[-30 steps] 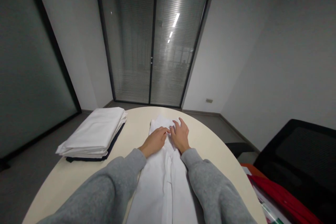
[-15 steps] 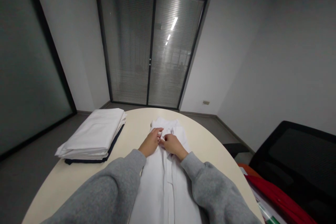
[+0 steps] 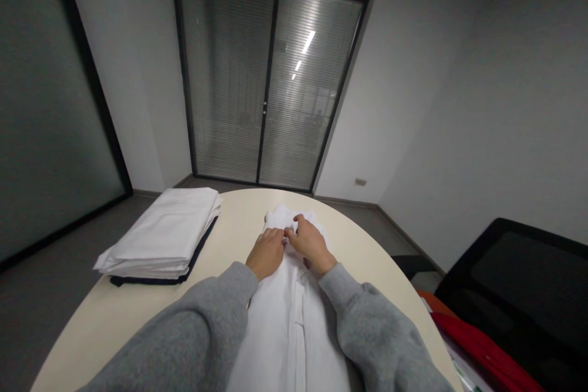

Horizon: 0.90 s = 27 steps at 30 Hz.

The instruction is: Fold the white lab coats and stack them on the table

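Observation:
A long white garment (image 3: 275, 324) with a front placket, like a shirt or coat, lies lengthwise on the round table. Its far end, by the collar area, is bunched. My left hand (image 3: 267, 251) is closed on the cloth near that end, fingers curled over the placket. Beside it, my right hand (image 3: 310, 245) grips the same spot, its thumb meeting the left fingertips and its index finger bent above. The bit of cloth pinched between the fingers is too small to make out. Grey sleeves cover both my forearms.
On the table (image 3: 362, 269), to the left, sits a stack of folded white cloth (image 3: 160, 226) with a dark navy piece (image 3: 151, 280) beneath. A black mesh chair (image 3: 519, 282) stands at the right, with a red item (image 3: 482, 349) on it. Glass doors (image 3: 271, 86) with blinds are beyond.
My left fingers have folded down over the placket. My right hand has risen slightly, with its index finger lifted. The garment's placket has shifted a little to the right.

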{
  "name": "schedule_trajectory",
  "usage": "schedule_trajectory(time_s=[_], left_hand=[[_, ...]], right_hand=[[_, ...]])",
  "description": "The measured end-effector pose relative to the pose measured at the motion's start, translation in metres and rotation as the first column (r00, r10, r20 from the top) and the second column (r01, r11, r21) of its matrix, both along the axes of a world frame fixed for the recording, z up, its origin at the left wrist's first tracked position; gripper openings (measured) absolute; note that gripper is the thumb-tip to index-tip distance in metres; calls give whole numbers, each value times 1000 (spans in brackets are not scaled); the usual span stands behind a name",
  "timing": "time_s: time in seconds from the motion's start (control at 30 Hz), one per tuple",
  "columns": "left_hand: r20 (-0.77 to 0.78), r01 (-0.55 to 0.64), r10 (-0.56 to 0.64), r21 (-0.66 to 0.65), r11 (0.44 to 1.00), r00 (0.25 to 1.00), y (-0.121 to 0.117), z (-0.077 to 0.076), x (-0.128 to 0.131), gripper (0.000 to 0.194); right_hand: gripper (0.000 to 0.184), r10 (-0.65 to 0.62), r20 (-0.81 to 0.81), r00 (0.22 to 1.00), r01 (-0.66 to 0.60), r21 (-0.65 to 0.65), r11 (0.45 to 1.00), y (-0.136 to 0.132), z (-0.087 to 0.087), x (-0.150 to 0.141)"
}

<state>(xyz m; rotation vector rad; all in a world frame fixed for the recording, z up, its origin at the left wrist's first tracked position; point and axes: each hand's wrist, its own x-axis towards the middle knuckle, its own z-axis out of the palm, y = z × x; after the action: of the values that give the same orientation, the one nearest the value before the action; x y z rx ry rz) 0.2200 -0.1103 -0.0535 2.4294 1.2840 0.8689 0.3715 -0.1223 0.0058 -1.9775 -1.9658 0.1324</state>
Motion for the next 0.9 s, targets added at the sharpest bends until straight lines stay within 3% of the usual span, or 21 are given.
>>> schedule_trajectory(time_s=[0.07,0.2,0.4,0.6,0.77,0.9], left_hand=[[-124,-2,4,15,1000,992,-5,0,0,32],[-216,-50,50,2,999,975,-3,-9,-1,50],[-253,-201,177,-72,977,951,27,-12,-8,74],[-380,-298,244,-90,950,892,56,-3,-18,69],[-435,-327,259,-88,941,863,66,-5,-22,67],[-406,-315,270,-46,948,873,65,-10,-23,65]], right_hand=[[42,-10,29,1000,11,-22,1000,13,-3,-5],[28,-7,51,999,10,-62,998,30,-20,-7],[35,-12,46,999,11,25,1000,32,-33,1],[32,-25,133,991,21,35,999,29,-40,1],[33,-32,217,976,15,83,996,20,-28,1],[40,88,335,938,-165,211,963,-10,-5,-7]])
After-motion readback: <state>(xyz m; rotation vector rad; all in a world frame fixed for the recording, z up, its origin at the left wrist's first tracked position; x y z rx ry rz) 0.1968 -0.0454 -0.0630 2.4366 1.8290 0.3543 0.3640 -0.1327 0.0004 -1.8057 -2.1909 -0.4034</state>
